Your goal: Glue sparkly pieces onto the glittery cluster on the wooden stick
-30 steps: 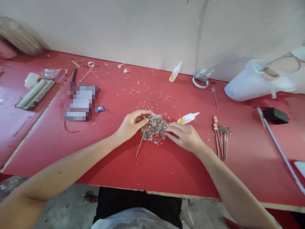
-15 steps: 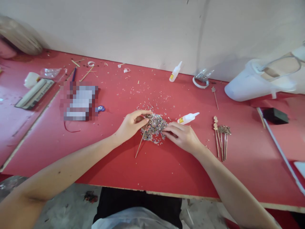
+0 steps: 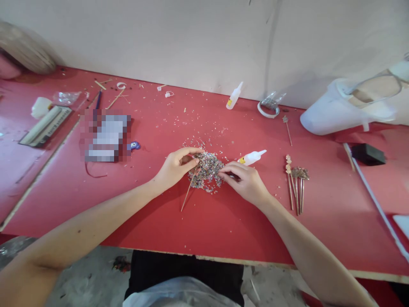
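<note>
My left hand [image 3: 179, 165] is closed around the decorated head of a hair stick [image 3: 188, 190], whose thin gold shaft slants down toward the table's front edge. A loose pile of tiny glittering rhinestones [image 3: 209, 170] lies beneath and beside it, many colours mixed. At the pile's right edge, my right hand [image 3: 244, 177] has its thumb and fingertips pinched together; anything between them is too small to make out. Just behind that hand, a white glue bottle [image 3: 252, 158] with a yellow label lies on its side.
Several finished-looking hair sticks [image 3: 296, 192] lie at right, one more [image 3: 287, 130] farther back. A second glue bottle [image 3: 234, 96], a tape-like ring [image 3: 268, 110], a white bucket [image 3: 332, 111] and a black block [image 3: 368, 154] stand around the red table [image 3: 143, 230]. A blurred-out object [image 3: 108, 138] lies left.
My right hand's fingers have drawn slightly together at the pile's edge, index finger arching more. My left hand and the hair stick stay in place.
</note>
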